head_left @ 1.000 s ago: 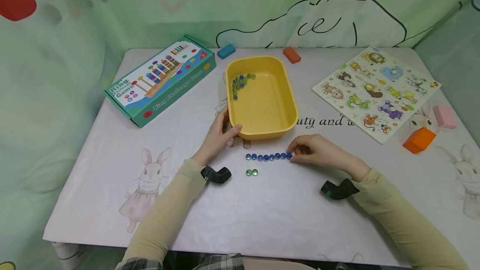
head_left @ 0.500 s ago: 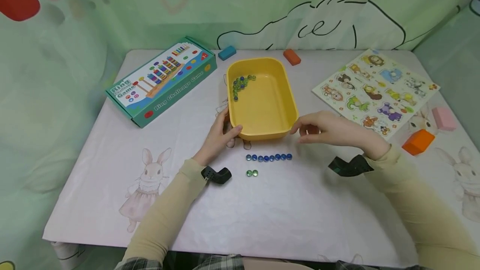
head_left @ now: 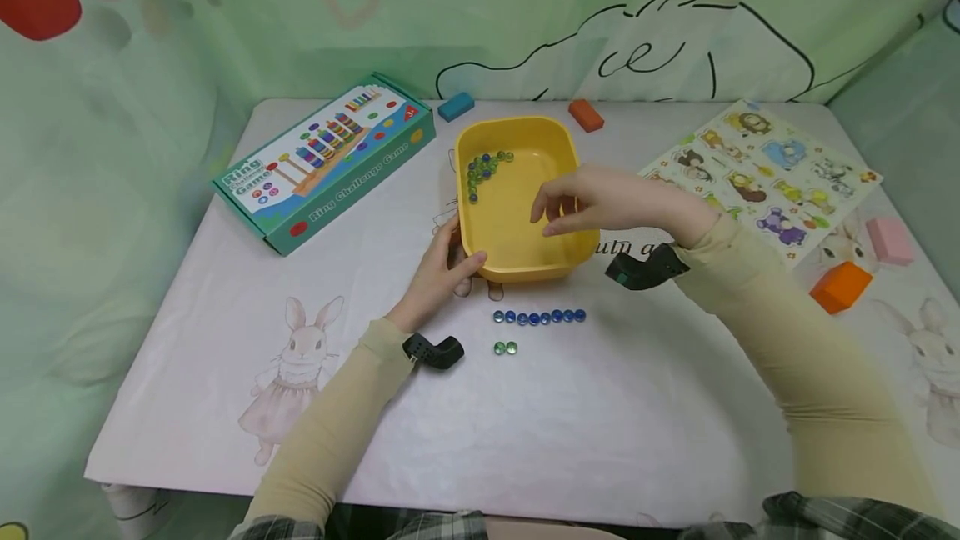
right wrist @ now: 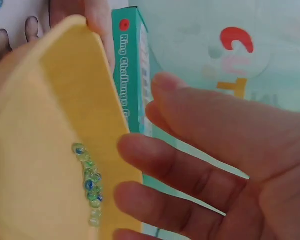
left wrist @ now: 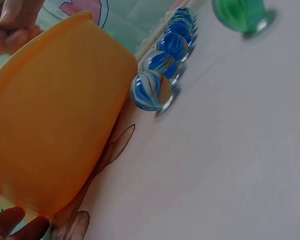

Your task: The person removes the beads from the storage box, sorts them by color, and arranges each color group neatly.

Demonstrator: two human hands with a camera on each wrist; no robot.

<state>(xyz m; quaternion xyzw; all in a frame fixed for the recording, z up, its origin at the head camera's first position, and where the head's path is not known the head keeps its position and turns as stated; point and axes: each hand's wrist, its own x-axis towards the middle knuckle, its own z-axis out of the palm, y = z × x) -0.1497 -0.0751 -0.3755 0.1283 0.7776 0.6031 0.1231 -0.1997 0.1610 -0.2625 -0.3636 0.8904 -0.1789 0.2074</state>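
A yellow plastic tub (head_left: 498,244) stands mid-table, a cluster of green and blue marbles (head_left: 484,165) gathered at its far left. My left hand (head_left: 435,277) grips the tub's near left corner, thumb at the rim and fingers against the outside wall. Above the tub's right half hovers my right hand (head_left: 596,202), fingers loosely bent and holding nothing; in the right wrist view its fingers (right wrist: 157,155) are spread apart. In front of the tub lies a row of blue marbles (head_left: 534,318), with two green marbles (head_left: 506,348) below the row's left end.
A green ring game box (head_left: 330,161) lies at the back left. On the right is an animal puzzle board (head_left: 772,173), near an orange block (head_left: 840,287) and a pink block (head_left: 890,241). Behind the tub sit a blue block (head_left: 455,106) and a red-orange block (head_left: 586,115).
My right hand has left the right end of the blue marble row, lifted, and moved forward and left over the tub. The left hand stays at the tub's corner.
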